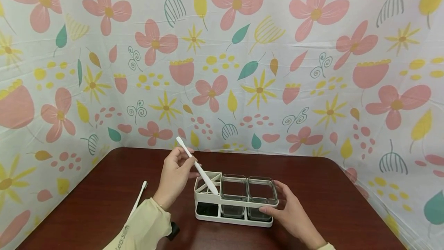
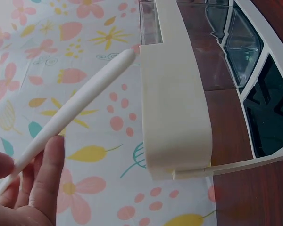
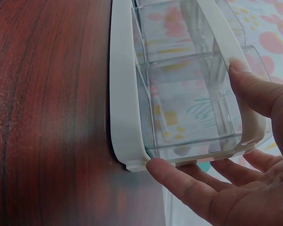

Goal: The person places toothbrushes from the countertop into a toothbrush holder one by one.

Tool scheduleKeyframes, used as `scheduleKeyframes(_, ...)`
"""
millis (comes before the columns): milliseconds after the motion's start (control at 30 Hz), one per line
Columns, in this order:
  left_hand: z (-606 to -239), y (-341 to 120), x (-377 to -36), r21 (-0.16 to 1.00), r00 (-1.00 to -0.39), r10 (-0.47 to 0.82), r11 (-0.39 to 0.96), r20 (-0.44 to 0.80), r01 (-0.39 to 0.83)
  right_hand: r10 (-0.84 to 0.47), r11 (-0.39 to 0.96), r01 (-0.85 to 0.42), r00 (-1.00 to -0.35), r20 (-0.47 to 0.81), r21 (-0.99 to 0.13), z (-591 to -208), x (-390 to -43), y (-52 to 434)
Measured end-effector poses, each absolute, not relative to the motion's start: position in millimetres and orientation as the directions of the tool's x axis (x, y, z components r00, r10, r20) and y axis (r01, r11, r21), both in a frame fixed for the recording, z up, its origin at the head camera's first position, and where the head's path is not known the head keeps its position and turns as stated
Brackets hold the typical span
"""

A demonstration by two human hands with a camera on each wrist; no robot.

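A white toothbrush (image 1: 206,178) is pinched between the thumb and fingers of my left hand (image 1: 176,173). It slants with its head up, and its handle end overlaps the divided left section of a white toothbrush holder (image 1: 208,198). In the left wrist view the handle tip of the toothbrush (image 2: 92,89) is beside the holder's upper band (image 2: 177,103). My right hand (image 1: 295,219) grips the right end of the holder, thumb on the upper band and fingers around the end. Two clear cups (image 1: 234,192) sit side by side in the holder.
A second white toothbrush (image 1: 140,195) lies on the dark red-brown table (image 1: 308,176), left of my left forearm. Beside the left sleeve is a small black object (image 1: 173,231). A flower-print cloth (image 1: 222,126) hangs behind the table and along its sides.
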State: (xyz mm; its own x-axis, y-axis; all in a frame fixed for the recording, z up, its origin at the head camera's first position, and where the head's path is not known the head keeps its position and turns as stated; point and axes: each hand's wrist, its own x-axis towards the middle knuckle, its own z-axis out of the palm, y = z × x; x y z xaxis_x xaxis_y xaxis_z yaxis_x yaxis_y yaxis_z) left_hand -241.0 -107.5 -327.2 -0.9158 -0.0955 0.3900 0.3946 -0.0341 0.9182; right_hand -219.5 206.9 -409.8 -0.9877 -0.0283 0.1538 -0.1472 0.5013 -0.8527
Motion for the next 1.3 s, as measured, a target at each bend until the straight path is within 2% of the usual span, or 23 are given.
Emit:
scheduleKeyframes(500, -327.8, -104.8, -241.7, 0.864, -0.861, -0.138, -0.050, 0.490, 0.500, -0.028, 0.512, -0.144, -0.988, 0.151, -0.847, -410.3, -219.9, 207.3)
scheduleKeyframes(767, -332.0, -101.9, -244.8, 0.856, -0.850, -0.112, 0.024, 0.516, 0.516, -0.033, 0.515, -0.158, -0.986, 0.165, -0.843, -410.0, -220.2, 207.1)
scheduleKeyframes(1133, -336.7, -96.9, -242.9, 0.874, -0.873, -0.051, 0.039, 0.485, 0.484, -0.034, 0.509, -0.156, -0.986, 0.161, -0.846, -408.9, -219.4, 207.1)
scheduleKeyframes(1300, -337.6, -94.8, -244.2, 0.875, -0.879, -0.006, 0.091, 0.478, 0.475, -0.031, 0.513, -0.145, -0.988, 0.151, -0.846, -408.9, -219.2, 207.3)
